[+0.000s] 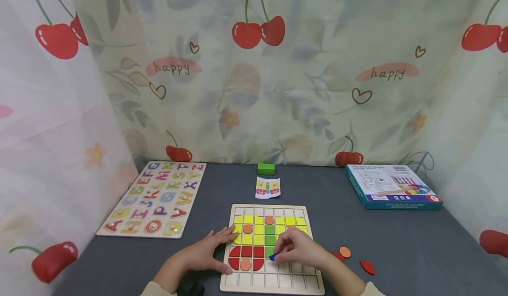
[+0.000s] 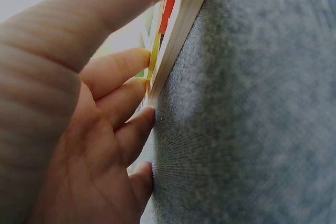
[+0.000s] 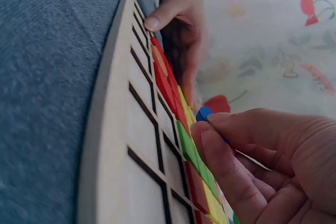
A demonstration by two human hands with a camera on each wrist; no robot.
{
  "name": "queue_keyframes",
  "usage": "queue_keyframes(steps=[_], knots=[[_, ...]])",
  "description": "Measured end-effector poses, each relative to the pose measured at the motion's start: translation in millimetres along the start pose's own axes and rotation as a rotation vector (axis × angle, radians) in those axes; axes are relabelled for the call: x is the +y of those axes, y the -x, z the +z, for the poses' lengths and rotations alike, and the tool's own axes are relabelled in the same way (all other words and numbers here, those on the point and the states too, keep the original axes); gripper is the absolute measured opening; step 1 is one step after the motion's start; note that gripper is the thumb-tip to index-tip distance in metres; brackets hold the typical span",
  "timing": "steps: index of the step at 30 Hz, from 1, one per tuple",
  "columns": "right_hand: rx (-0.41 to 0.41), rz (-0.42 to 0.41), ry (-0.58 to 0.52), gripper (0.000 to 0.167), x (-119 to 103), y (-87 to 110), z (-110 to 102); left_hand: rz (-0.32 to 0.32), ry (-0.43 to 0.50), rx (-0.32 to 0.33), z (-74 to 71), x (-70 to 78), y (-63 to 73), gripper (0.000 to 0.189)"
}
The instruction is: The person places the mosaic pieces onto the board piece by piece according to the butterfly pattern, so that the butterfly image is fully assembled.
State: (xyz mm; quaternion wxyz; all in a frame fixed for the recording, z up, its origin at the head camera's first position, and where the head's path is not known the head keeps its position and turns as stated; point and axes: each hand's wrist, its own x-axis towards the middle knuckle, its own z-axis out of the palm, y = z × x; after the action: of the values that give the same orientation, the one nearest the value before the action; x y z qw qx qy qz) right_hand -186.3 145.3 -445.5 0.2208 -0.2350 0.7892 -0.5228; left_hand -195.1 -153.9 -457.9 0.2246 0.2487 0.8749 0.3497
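Note:
A wooden grid board (image 1: 274,282) lies on the table with yellow, red, green and orange pieces set in its squares. My left hand (image 1: 202,252) rests along its left edge, thumb near the lower left corner and fingers spread at the yellow pieces; the left wrist view shows fingertips (image 2: 140,56) at the board's side. Between thumb and fingers, my right hand (image 1: 301,248) pinches a small blue piece (image 3: 203,113), held over the board just below the green column (image 1: 270,240). That hand covers part of the board's right half.
Right of the board lie an orange disc (image 1: 345,252) and red pieces (image 1: 367,267). Beyond it are a butterfly pattern card (image 1: 267,194) and a green block (image 1: 266,169). An alphabet puzzle board (image 1: 131,214) lies left, a boxed set (image 1: 397,205) right, and a black object (image 1: 195,289) at the near edge.

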Motion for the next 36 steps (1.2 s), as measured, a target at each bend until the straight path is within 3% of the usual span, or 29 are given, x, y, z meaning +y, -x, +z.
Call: queue_keyframes(steps=[6, 14, 20, 30, 36], knots=[[-0.008, -0.004, 0.085, 0.012, 1, -2.3, 8, 0.013, 0.003, 0.002, -0.2, -0.1, 0.4, 0.084], [0.055, 0.005, 0.219, 0.008, -3, -1.2, 15, 0.01, 0.0, 0.004, -0.1, 0.1, -0.1, 0.084], [0.041, -0.039, 0.3, 0.009, -4, -0.9, 15, 0.011, -0.004, 0.005, -0.3, 0.9, 0.6, 0.084], [0.077, -0.104, 0.36, 0.007, -4, -1.7, 18, -0.005, -0.004, 0.015, 0.7, 3.2, 1.2, 0.085], [0.055, -0.091, 0.302, 0.007, -4, 4.3, 10, 0.009, 0.0, 0.01, -0.1, 3.1, 1.5, 0.084]])
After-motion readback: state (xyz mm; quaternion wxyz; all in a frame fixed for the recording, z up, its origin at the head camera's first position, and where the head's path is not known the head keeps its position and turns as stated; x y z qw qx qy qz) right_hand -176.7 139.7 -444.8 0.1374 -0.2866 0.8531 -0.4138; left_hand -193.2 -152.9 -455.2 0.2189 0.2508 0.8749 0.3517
